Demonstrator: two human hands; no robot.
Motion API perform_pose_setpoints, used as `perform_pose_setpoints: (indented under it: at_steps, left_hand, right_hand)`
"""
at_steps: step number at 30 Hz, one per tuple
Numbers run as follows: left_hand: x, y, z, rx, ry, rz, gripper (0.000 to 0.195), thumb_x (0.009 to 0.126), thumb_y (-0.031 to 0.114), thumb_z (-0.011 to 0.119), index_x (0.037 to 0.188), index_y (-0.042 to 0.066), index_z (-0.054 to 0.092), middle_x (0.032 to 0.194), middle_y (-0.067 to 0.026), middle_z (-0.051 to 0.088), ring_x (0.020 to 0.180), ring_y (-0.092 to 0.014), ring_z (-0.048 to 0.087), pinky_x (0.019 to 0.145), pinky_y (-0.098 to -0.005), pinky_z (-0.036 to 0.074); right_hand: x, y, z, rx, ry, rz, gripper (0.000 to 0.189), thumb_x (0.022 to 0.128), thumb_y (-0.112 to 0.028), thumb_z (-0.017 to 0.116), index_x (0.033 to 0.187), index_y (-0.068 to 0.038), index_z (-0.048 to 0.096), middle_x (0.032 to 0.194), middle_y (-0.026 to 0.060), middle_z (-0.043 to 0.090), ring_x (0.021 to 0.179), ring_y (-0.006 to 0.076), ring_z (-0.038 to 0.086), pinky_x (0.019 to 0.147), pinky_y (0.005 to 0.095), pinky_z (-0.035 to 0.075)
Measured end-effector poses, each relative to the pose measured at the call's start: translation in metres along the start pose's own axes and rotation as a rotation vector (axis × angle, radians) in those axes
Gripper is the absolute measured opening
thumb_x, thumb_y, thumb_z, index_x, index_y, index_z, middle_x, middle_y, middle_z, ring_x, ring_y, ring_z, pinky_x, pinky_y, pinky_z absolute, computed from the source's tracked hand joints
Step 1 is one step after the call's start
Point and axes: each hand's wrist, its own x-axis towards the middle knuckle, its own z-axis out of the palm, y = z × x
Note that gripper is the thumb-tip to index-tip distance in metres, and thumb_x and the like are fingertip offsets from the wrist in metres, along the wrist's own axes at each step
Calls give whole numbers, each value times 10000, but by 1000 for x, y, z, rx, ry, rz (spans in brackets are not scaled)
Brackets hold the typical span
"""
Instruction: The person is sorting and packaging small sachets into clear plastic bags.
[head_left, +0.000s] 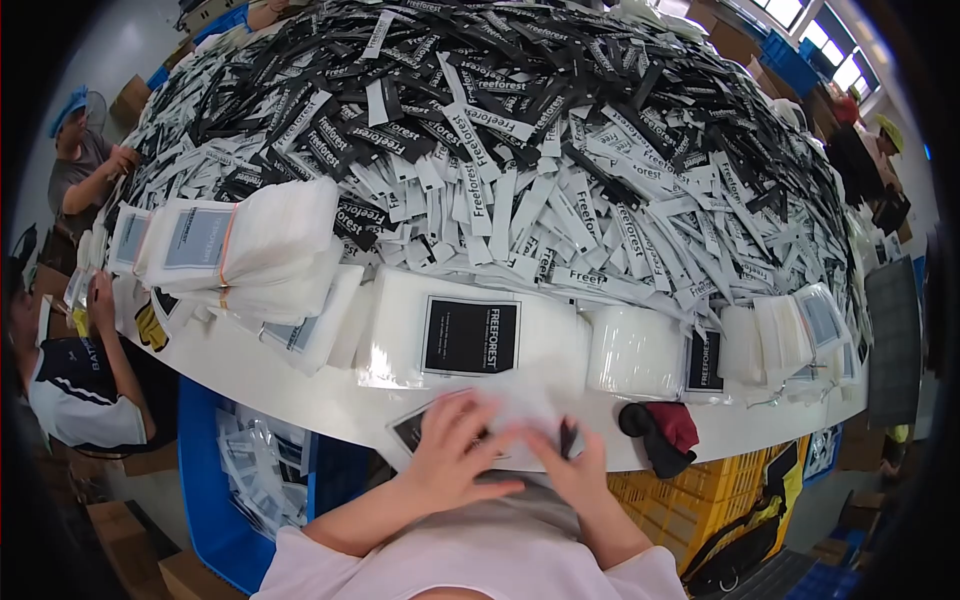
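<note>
Both hands are at the table's near edge, blurred by motion. My left hand (457, 454) has its fingers spread over a clear plastic pouch with a black label (411, 431). My right hand (574, 457) is beside it, thumb and fingers at a whitish translucent pouch (525, 405); a small dark piece shows by its fingers. Whether either hand grips anything is unclear. Just beyond lies a stack of clear pouches with a black printed panel (471, 335). Behind it rises a large heap of black and white printed sachets (480, 150).
Banded pouch stacks (195, 240) stand left, others (780, 337) right. A dark red and black item (664, 435) lies at the edge. Below are a blue bin of pouches (247, 465) and a yellow crate (675, 502). Co-workers (82, 165) are around the table.
</note>
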Motion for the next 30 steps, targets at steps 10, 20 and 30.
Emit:
perform_pose_setpoints:
  at_steps: [10,20,30]
  left_hand:
    - [3,-14,-8,-182,-122,-75,904,541,243,741,1307,33,309,1224,-183,380,1052,-338,419,843,-447,355]
    - [-7,-19,-24,-368,-187,-183,722,606,176,725,1236,-9,425,1153,-143,495,988,-289,506,819,-362,416]
    - [-3,-16,-24,-187,-173,-226,871,596,263,733,1291,-44,307,1205,-174,419,1062,-321,425,866,-390,340]
  right_hand:
    - [-12,-1,28,224,-80,16,126,746,-68,681,849,-21,626,662,17,581,573,58,457,537,206,394]
    - [7,-12,7,6,-461,-95,224,671,-144,736,818,-16,625,717,108,619,613,204,601,562,274,463]
    - [20,-11,-3,818,-82,-296,248,882,-314,468,832,-73,436,673,68,442,548,187,436,562,305,411]
